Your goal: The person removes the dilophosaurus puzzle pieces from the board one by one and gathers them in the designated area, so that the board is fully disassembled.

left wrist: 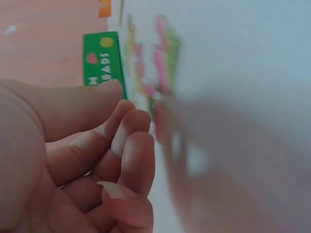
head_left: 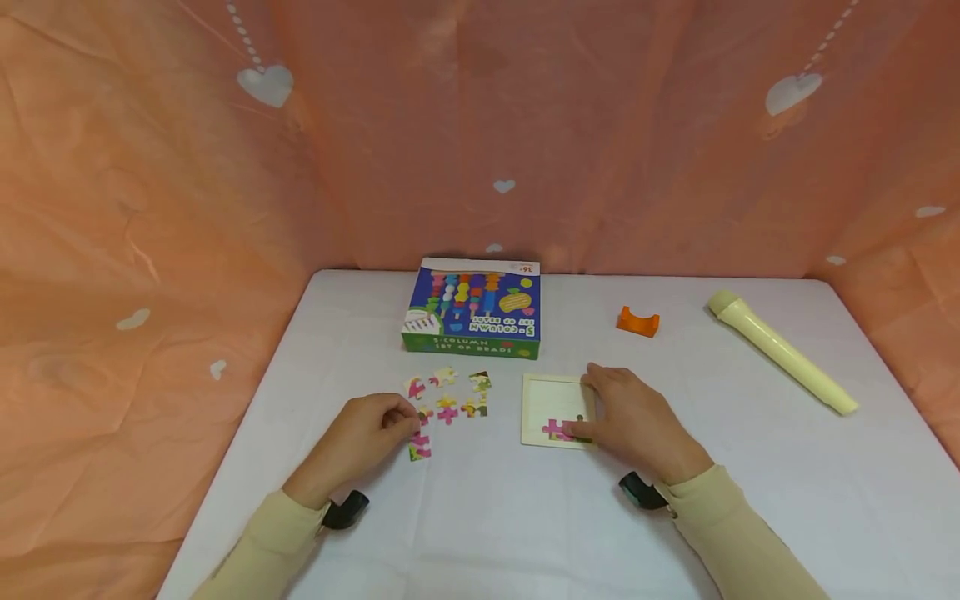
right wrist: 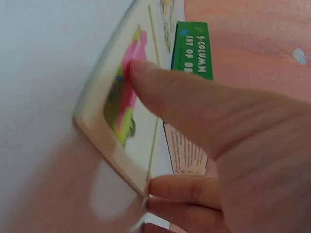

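On the white table, loose jigsaw pieces (head_left: 447,412) in pink, yellow and green lie in a loose group. My left hand (head_left: 378,427) is at their left side, its fingertips touching or just over the pieces. In the left wrist view its fingers are loosely bent, with no piece visible between thumb and fingers. A square wooden puzzle tray (head_left: 531,408) lies right of the group, with a few joined pieces (head_left: 555,429) along its bottom. My right hand (head_left: 633,421) holds the tray's right side. The thumb presses the joined pieces, while other fingers rest against the edge.
Behind the pieces stands a blue and green bead-set box (head_left: 471,308). An orange curved block (head_left: 638,322) sits behind the right hand. Farther right lies a pale yellow toy microphone (head_left: 783,354). An orange curtain (head_left: 480,133) hangs behind the table.
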`<state>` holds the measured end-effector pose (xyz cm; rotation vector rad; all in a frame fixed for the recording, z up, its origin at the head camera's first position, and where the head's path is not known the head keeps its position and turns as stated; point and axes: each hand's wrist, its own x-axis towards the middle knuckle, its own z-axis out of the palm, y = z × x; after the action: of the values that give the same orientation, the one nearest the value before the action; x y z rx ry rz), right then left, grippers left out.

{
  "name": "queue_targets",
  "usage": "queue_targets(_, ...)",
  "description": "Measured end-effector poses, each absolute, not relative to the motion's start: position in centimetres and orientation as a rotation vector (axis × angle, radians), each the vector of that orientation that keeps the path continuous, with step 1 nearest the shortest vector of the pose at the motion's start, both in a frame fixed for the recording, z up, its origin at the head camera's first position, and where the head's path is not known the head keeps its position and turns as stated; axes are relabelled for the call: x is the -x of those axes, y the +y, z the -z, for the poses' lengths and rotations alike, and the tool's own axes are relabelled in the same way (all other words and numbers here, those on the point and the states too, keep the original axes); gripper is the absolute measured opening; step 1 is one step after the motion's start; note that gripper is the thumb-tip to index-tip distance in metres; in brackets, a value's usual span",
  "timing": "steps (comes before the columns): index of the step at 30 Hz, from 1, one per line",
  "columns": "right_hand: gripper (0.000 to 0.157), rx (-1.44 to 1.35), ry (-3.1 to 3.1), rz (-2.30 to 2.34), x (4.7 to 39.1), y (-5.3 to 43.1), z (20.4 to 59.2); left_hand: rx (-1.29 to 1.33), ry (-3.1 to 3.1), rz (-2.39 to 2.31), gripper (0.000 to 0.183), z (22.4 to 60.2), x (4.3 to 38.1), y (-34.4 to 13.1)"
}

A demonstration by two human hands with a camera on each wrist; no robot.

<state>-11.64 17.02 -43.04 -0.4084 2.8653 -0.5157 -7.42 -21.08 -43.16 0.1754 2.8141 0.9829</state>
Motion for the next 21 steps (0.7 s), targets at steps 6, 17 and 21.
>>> queue_targets(6,0.079,0.441,2.801,0.589,11.9,18.2,42.9,-0.257,2.777,-1.007,0.004,41.9,8.6,-16.8)
queue_targets(17,0.070,0.447,2.762,0.654,12.4,18.5,42.6,-0.576,2.682,-0.850,0.016,42.3,11.5,-6.1)
queue_targets(21,0.069,0.471,2.764,0.659,12.4,18.5,42.7,-0.583,2.673,-0.818,0.018,42.5,12.0,-4.1)
